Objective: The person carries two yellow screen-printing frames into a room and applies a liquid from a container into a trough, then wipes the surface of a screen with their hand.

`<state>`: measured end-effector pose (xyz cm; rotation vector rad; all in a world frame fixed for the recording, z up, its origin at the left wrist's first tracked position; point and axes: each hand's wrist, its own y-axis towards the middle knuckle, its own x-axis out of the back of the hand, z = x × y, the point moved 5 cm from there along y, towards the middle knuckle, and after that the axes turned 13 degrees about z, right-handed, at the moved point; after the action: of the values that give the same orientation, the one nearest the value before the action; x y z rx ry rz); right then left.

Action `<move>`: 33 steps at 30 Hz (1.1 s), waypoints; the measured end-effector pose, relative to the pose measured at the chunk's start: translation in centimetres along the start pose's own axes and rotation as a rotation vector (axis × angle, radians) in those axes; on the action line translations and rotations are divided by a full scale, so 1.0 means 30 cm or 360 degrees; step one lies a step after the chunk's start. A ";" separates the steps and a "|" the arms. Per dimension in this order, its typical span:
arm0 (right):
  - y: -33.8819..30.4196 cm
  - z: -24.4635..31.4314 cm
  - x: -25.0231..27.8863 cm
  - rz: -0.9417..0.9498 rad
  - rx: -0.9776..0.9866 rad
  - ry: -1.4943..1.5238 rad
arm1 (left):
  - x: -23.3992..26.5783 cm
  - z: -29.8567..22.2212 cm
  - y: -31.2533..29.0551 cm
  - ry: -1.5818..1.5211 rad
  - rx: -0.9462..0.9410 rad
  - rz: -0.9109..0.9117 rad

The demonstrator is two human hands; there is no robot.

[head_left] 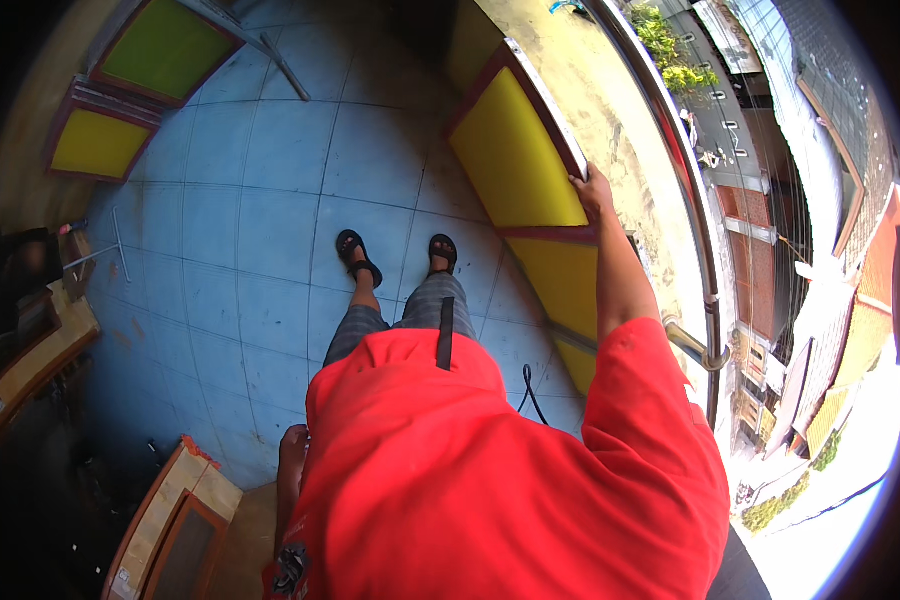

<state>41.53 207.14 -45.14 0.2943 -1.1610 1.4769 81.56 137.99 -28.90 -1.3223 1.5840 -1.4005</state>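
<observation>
My right arm reaches out to the right, and my right hand [596,194] has its fingers bent over the pale upper edge of a yellow panel [518,150] with a dark red frame. That panel leans against the low wall [585,80]. Close to my forearm is a second yellow panel [567,282] in line with the first. Down at my left side hangs my left hand [292,446], partly behind my red shirt; its fingers do not show clearly.
Blue floor tiles [270,230] lie under my sandals. Against the left wall are a green panel [166,50] and a smaller yellow panel [100,143]. A T-shaped handle [120,245] lies nearby. Wooden furniture [185,510] stands lower left. A metal railing [712,300] tops the wall, with houses beyond.
</observation>
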 end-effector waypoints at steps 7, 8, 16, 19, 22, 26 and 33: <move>0.074 -0.085 -0.017 0.0112 0.0034 0.0139 | -0.045 0.199 -0.009 -0.0371 -0.0127 0.0065; 0.070 -0.079 -0.012 0.0092 0.0018 0.0122 | -0.043 0.209 -0.013 -0.0359 -0.0135 0.0005; -0.022 -0.012 0.012 -0.0117 -0.0115 -0.0347 | -0.119 0.087 -0.053 -0.0284 -0.0201 -0.0087; -0.054 0.047 0.020 -0.0221 -0.0130 -0.0533 | -0.132 0.062 -0.051 -0.0273 -0.0196 -0.0078; -0.071 0.053 0.009 -0.0177 -0.0142 -0.0622 | -0.130 0.043 -0.060 -0.0240 -0.0208 -0.0078; -0.148 0.056 0.029 -0.0166 -0.0068 -0.0609 | -0.146 0.030 -0.052 -0.0194 -0.0234 -0.0051; -0.415 0.183 -0.041 -0.0374 0.0003 -0.0414 | -0.099 0.185 0.031 -0.0200 -0.0229 -0.0027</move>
<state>50.30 200.04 -37.45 0.6173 -1.2830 1.2583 87.28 138.94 -31.51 -1.4809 1.6170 -1.2068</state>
